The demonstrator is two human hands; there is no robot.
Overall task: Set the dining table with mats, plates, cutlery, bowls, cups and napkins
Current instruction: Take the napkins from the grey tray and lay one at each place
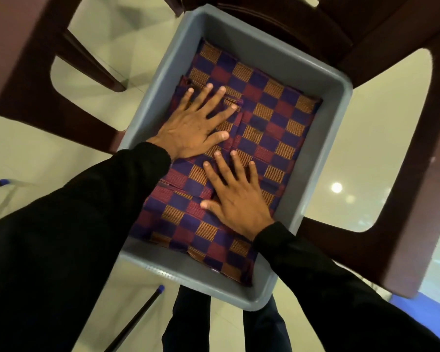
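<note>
A grey plastic tub (323, 138) stands in the middle of the head view, filled with folded checkered mats (272, 118) in purple, maroon and orange. My left hand (196, 123) lies flat on the mats at the tub's left side, fingers spread. My right hand (236, 196) rests flat on the mats just below it, fingers spread too. Both palms press down on the cloth and neither hand grips anything. Black sleeves cover both arms.
A dark brown plastic chair (401, 158) is under and around the tub, and another dark chair (23, 67) stands at the left. The floor (361, 138) is pale glossy tile. A black rod with a blue tip (137, 318) slants at the bottom.
</note>
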